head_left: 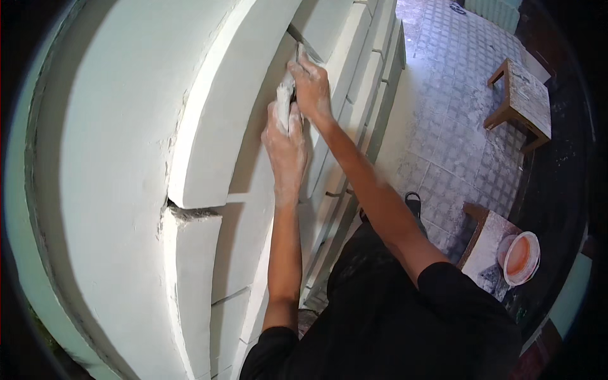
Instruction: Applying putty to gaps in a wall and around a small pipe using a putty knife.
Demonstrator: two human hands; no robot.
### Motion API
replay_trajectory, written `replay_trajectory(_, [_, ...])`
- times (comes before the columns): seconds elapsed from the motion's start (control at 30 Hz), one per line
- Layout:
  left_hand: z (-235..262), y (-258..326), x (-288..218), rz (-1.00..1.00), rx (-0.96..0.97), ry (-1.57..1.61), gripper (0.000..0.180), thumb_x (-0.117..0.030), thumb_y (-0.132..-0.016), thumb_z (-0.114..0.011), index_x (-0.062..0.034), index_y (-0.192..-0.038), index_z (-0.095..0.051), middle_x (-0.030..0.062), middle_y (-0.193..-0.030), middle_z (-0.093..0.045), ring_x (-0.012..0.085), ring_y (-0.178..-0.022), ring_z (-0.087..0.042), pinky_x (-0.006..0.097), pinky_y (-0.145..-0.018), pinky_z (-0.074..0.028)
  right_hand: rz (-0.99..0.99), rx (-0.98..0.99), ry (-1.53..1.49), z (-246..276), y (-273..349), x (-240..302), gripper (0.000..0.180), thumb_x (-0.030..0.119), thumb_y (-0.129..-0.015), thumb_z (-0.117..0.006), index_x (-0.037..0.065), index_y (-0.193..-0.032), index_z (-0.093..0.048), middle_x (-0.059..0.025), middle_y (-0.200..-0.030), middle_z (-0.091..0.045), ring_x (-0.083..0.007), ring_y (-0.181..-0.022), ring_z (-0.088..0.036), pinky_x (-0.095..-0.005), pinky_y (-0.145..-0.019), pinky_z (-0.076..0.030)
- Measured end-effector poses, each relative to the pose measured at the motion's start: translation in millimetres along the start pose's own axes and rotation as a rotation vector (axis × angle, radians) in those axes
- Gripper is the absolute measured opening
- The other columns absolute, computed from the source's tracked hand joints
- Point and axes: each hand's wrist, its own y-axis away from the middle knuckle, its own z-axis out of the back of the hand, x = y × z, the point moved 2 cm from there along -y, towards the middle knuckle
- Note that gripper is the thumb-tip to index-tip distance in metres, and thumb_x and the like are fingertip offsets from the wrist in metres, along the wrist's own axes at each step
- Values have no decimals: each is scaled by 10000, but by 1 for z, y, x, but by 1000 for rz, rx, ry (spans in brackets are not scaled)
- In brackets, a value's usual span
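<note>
The left hand (286,149) is nearest, arm straight up toward twelve o'clock, fingers wrapped tight around a white plaster-caked tool (284,104). Just past it at one o'clock, the right hand (311,85) pinches a thin metal blade (297,39) and pokes it into the gap in the white wall molding (209,120). If the blade pushes too hard, I think soft plaster could chip off. Farther at three o'clock sit a wooden stool (522,101) and an orange bowl (519,256).
</note>
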Motion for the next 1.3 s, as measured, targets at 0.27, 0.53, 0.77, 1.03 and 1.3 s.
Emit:
replay_trajectory(0.27, [10, 16, 3, 2, -25, -16, 223, -191, -984, -556, 25, -1036, -569, 83, -782, -579, 133, -706, -478, 312, -658, -441, -22, 5, 12, -1, 26, 10, 476, 268, -931, -573, -67, -1269, -569, -277, -1250, -602, -312, -1197, -586, -322, -1006, -426])
replay_trajectory(0.53, [6, 19, 9, -40, -55, 6, 195, -157, -979, -558, 27, -1041, -578, 55, -777, -562, 123, -714, -485, 302, -668, -446, 163, -11, 52, -6, 17, -7, 541, 231, -942, -527, -94, -1367, -445, -290, -1230, -608, -345, -1151, -606, -356, -993, -431])
replay_trajectory(0.77, [-9, -12, -10, -60, 5, -52, 225, -182, -981, -548, 34, -1045, -562, 119, -778, -579, 169, -709, -510, 344, -688, -459, 115, -123, 11, 2, -21, -1, 401, 280, -918, -582, -76, -1086, -659, -233, -1022, -695, -257, -972, -646, -340, -885, -464])
replay_trajectory(1.03, [3, 10, -5, -46, -11, -85, 252, -196, -990, -533, 31, -1098, -548, 153, -828, -599, 206, -741, -538, 364, -718, -467, 48, 103, 52, 3, 18, 1, 690, 305, -897, -587, -6, -1466, -350, -268, -1288, -577, -362, -1203, -563, -367, -1037, -405])
replay_trajectory(1.3, [-1, 12, 12, 192, 86, 62, 380, -241, -1018, -482, 29, -1286, -472, 158, -1132, -582, 226, -1020, -564, 342, -899, -446, -208, 148, -6, 1, 26, 2, 608, 247, -960, -527, 2, -1478, -323, -291, -1284, -558, -380, -1206, -555, -392, -1028, -407])
